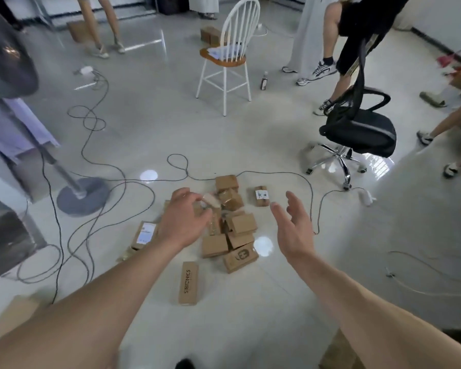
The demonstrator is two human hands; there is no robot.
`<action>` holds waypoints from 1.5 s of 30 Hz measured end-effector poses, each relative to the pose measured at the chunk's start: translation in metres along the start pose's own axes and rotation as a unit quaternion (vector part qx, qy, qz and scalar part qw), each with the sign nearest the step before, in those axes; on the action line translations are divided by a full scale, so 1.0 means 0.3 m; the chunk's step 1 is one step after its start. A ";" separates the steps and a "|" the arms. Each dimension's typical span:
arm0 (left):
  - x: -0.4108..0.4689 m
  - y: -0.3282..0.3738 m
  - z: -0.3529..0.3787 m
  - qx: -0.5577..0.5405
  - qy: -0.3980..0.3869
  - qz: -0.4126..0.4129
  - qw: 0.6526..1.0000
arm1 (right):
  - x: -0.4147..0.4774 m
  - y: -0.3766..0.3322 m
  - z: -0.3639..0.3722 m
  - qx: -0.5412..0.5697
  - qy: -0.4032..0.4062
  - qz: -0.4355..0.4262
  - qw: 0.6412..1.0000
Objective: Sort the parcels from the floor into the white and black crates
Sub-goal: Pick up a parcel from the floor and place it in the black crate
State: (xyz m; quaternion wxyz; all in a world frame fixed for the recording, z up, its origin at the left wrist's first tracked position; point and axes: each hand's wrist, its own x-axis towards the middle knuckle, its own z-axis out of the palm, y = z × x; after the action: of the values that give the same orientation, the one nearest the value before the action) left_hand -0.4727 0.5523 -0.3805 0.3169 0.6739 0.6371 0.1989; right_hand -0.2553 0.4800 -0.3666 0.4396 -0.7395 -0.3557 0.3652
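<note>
Parcels (pixel 234 230) of brown card lie in a loose pile on the shiny floor (pixel 250 315), near the middle and just in front of the person. Far to the left stands a grey fan (pixel 83 198) on a round foot. Thin dark cables (pixel 177 155) curl across the floor from there, and one runs behind the pile. Next comes a flat parcel with a white label (pixel 144 234), lying at the left edge of the pile. The left hand (pixel 184 222) is above the left side of the pile. Its back faces up and its fingers bend down toward the top boxes. That part is blurry, so I cannot tell if the fingers hold a box or only hang over it. A long box with dark letters (pixel 188 283) lies alone, closer to the person than the pile. At the back right of the pile, a little apart, lies a small parcel with a white sticker (pixel 261 195). The right hand (pixel 294 227) is in the air just right of the pile, fingers spread wide and holding nothing. Farther back stands a white chair (pixel 229 54) with a brown seat, and a small bottle (pixel 264 81) stands on the floor beside it. On the right is a black chair on wheels (pixel 357 129), with a person's bare leg (pixel 330 27) behind it.
</note>
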 end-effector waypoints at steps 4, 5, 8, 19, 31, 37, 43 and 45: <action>0.014 -0.148 -0.120 -0.010 0.021 -0.023 0.999 | -0.008 -0.046 0.177 -0.013 -0.024 0.002 1.000; 0.018 -0.182 -0.145 -0.011 0.025 -0.029 0.999 | -0.009 -0.057 0.216 -0.015 -0.029 0.004 0.999; 0.040 -0.268 -0.202 -0.016 0.038 -0.050 0.998 | -0.006 -0.071 0.311 -0.014 -0.035 0.003 0.999; 0.208 -0.345 -0.215 -0.022 0.045 -0.088 0.995 | 0.176 -0.103 0.403 -0.009 -0.044 0.011 0.999; 0.606 -0.287 0.053 -0.006 -0.002 -0.165 0.986 | 0.764 0.068 0.409 -0.018 -0.074 0.079 0.994; 0.786 -0.324 0.321 -0.016 -0.073 -0.194 0.978 | 1.029 0.263 0.408 -0.063 -0.058 0.133 0.987; 1.025 -0.456 0.687 -0.050 -0.152 -0.221 0.962 | 1.265 0.578 0.492 -0.107 -0.051 0.175 0.977; 1.099 -0.535 0.832 -0.066 -0.180 -0.235 0.953 | 1.341 0.708 0.539 -0.119 -0.051 0.191 0.973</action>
State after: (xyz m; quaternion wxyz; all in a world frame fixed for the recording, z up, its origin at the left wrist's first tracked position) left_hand -0.3866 0.8315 -0.7141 0.5076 0.5076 0.6952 0.0362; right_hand -0.1567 0.8073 -0.7075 0.2525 -0.8211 -0.2707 0.4344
